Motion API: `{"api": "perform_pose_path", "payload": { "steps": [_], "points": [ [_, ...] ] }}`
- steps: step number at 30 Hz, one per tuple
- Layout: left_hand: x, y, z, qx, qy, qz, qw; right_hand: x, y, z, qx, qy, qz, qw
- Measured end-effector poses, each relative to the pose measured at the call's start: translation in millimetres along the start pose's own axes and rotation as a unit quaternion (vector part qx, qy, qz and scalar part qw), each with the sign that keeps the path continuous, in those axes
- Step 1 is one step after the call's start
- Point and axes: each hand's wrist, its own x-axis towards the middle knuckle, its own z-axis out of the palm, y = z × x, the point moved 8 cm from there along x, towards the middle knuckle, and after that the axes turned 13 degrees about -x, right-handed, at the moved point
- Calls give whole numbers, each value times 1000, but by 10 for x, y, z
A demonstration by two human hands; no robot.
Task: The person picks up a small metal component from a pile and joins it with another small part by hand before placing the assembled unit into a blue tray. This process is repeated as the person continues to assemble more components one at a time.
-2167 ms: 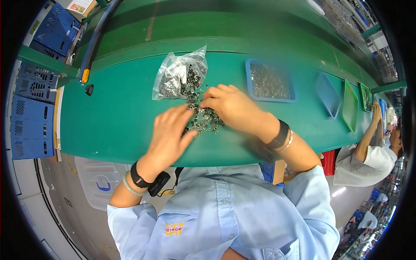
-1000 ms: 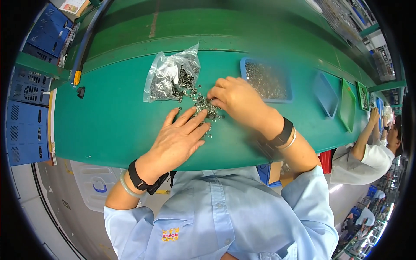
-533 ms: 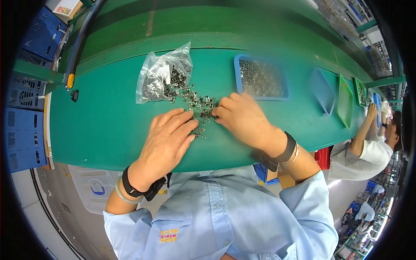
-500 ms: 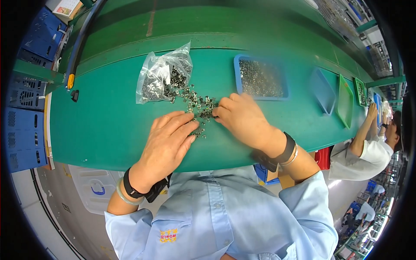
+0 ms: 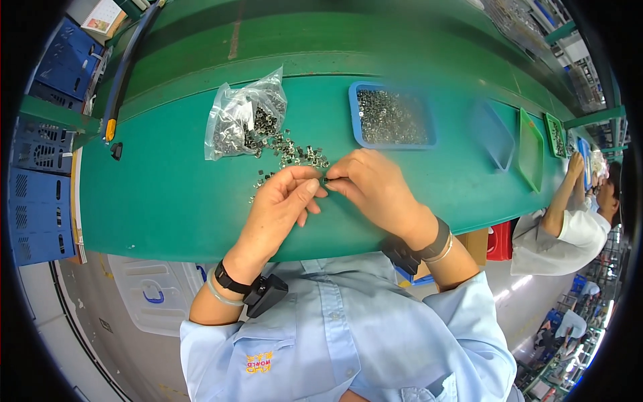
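Small shiny metal parts (image 5: pixel 301 155) lie loose in a pile that spills from an open clear plastic bag (image 5: pixel 228 134) on the green table. In front of the pile, my right hand (image 5: pixel 378 191) pinches a small dark metal part (image 5: pixel 325 179) between thumb and fingertips. My left hand (image 5: pixel 278 208) is right beside it, thumb against its curled fingers, almost touching that part. Whatever the left fingers hold, if anything, is hidden. A few more metal parts lie just behind my left hand.
A blue tray (image 5: pixel 355 127) full of similar small parts stands behind my right hand. Farther right are another blue tray (image 5: pixel 497 137) and green trays (image 5: pixel 531 157). A co-worker (image 5: pixel 566 231) works at the far right. Blue crates (image 5: pixel 43 214) are stacked at the left.
My hands have lifted from the pile and drawn close together. The left hand has turned, thumb up; the right now pinches a small metal part. The view has shifted slightly.
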Motion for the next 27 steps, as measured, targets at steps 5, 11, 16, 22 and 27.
{"api": "perform_pose_path", "payload": {
  "steps": [5, 11, 16, 22, 27],
  "points": [
    [-9, -41, 48, -16, -30, -37, 999, 39, -98, -30, 46, 25, -25, 998],
    [21, 3, 43, -11, -25, -34, 999, 13, 2, -6, 112, 14, 29, 993],
    [87, 36, 55, 75, -9, -9, 997, -23, 104, 1, 90, 14, 37, 995],
    [71, 52, 1, 7, 10, -65, 998, -12, 151, -35, 138, 28, 76, 987],
    [-29, 402, 149, 319, 40, 282, 904, -14, 153, -157, 122, 39, 85, 988]
  ]
}}
